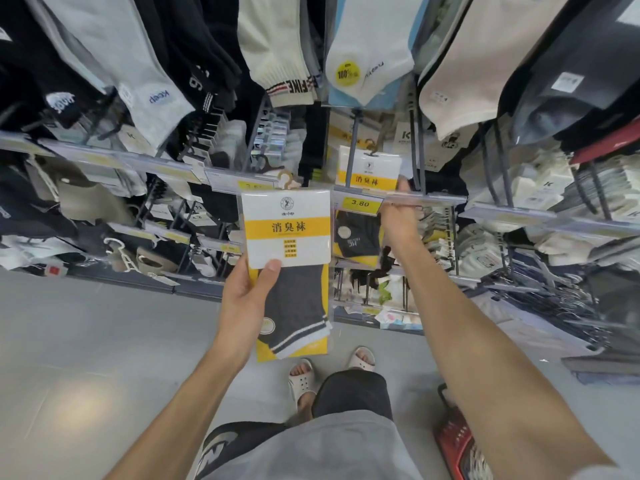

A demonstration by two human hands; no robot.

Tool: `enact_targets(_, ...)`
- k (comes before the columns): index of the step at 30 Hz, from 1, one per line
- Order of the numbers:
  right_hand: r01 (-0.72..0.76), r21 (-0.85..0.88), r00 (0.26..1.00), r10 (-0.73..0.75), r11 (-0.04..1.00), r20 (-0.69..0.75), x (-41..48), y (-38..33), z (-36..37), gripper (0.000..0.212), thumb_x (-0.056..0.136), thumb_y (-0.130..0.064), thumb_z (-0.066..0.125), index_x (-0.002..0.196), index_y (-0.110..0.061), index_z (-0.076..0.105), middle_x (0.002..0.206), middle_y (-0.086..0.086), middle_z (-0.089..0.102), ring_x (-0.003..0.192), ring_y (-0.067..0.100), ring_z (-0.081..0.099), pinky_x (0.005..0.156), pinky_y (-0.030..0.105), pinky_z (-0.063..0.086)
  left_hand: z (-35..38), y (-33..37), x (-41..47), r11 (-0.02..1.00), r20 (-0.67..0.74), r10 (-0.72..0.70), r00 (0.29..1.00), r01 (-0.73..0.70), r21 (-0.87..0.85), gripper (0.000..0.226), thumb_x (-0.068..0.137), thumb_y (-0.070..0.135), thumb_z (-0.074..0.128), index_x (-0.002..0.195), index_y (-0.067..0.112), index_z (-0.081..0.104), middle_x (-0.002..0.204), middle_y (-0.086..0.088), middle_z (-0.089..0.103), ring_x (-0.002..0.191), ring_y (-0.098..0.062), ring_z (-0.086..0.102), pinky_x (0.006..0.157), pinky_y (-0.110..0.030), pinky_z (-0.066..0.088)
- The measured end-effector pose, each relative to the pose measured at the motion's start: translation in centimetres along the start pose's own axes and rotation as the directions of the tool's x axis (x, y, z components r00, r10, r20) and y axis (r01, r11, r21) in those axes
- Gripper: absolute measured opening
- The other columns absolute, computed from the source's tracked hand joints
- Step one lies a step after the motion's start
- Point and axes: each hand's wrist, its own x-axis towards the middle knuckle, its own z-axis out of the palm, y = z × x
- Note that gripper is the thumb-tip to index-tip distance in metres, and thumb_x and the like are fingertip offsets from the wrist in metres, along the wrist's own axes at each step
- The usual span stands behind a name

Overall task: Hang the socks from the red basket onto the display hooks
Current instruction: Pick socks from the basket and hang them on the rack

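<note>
My left hand (247, 296) grips a packaged pair of grey socks (289, 268) with a white and yellow card, held upright in front of the display. My right hand (398, 216) reaches up behind the price rail (429, 199); its fingers are partly hidden by the rail, near a hook (351, 157). On that hook hangs a matching sock pack (369, 171). A second matching pack (356, 237) hangs lower, below the 3.80 price tag (360, 204). The red basket (457, 441) sits on the floor at the lower right, partly hidden by my right arm.
Racks of hanging socks fill the wall above and to both sides, with rows of metal hooks (502, 168) sticking out. Grey floor (86, 341) lies to the left. My feet in white sandals (301, 379) stand just below the held pack.
</note>
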Motion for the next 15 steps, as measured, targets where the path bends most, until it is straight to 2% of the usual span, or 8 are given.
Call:
enact_targets(2, -0.018, 0.006, 1.000, 0.018, 1.000, 0.014, 1.3, 0.1, 0.6, 0.034, 0.098, 0.006, 0.047, 0.131, 0.009, 0.043, 0.099, 0.002, 0.062, 0.076, -0.006, 0.063, 0.065, 0.006, 0.049, -0.2, -0.1, -0.1, 1.000, -0.009, -0.012, 1.000, 0.012, 0.004, 0.020, 0.095, 0.030, 0.058, 0.111, 0.037, 0.068, 0.116, 0.014, 0.074, 0.110, -0.006, 0.069, 0.087, -0.021, 0.057)
enact_targets(6, 0.014, -0.052, 0.999, -0.012, 0.999, 0.036, 3.0, 0.1, 1.4, 0.046, 0.093, 0.006, 0.058, 0.136, 0.005, 0.041, 0.113, 0.005, 0.063, 0.082, -0.008, 0.065, 0.070, 0.011, 0.054, -0.8, -0.1, -0.3, 1.000, -0.026, -0.026, 0.999, 0.027, 0.012, 0.025, 0.098, 0.027, 0.058, 0.104, 0.046, 0.072, 0.115, 0.015, 0.074, 0.109, -0.005, 0.069, 0.083, -0.019, 0.057)
enact_targets(8, 0.038, -0.054, 0.998, -0.035, 0.998, 0.048, 3.4, 0.1, 1.4, 0.046, 0.093, 0.005, 0.059, 0.135, 0.003, 0.041, 0.117, 0.009, 0.062, 0.101, 0.008, 0.067, 0.091, 0.031, 0.056, -1.0, -0.2, -0.4, 0.999, -0.025, -0.043, 0.999, 0.043, 0.014, 0.027, 0.098, 0.026, 0.057, 0.104, 0.048, 0.072, 0.116, 0.015, 0.074, 0.110, -0.006, 0.069, 0.085, -0.020, 0.056)
enact_targets(10, 0.075, -0.052, 0.996, -0.072, 0.996, 0.055, 4.0, 0.0, 1.5, 0.046, 0.093, 0.007, 0.058, 0.135, 0.002, 0.040, 0.126, 0.019, 0.059, 0.118, 0.031, 0.060, 0.104, 0.046, 0.047, -1.0, -0.3, -0.5, 0.998, -0.025, -0.055, 0.998, 0.056, 0.009, 0.024, 0.096, 0.029, 0.058, 0.105, 0.047, 0.072, 0.117, 0.014, 0.074, 0.111, -0.006, 0.068, 0.088, -0.024, 0.054)
enact_targets(11, 0.095, -0.067, 0.994, -0.091, 0.993, 0.061, 4.3, -0.1, 1.6, 0.046, 0.093, 0.008, 0.057, 0.136, 0.003, 0.040, 0.128, 0.021, 0.058, 0.120, 0.033, 0.057, 0.106, 0.046, 0.046, -1.0, -0.4, -0.5, 0.998, -0.028, -0.062, 0.998, 0.063, 0.010, 0.022, 0.095, 0.031, 0.059, 0.106, 0.046, 0.071, 0.117, 0.014, 0.074, 0.112, -0.006, 0.068, 0.091, -0.027, 0.053)
enact_targets(15, 0.087, -0.243, 0.995, -0.074, 0.966, 0.063, 5.5, -0.4, 2.0, 0.052, 0.097, -0.005, 0.057, 0.143, 0.000, 0.033, 0.132, 0.012, 0.056, 0.117, 0.020, 0.054, 0.106, 0.036, 0.044, -0.5, -0.7, -0.5, 0.996, -0.019, -0.089, 0.996, 0.089, 0.005, 0.022, 0.089, 0.037, 0.061, 0.107, 0.044, 0.071, 0.116, 0.013, 0.074, 0.112, -0.008, 0.068, 0.092, -0.028, 0.054)
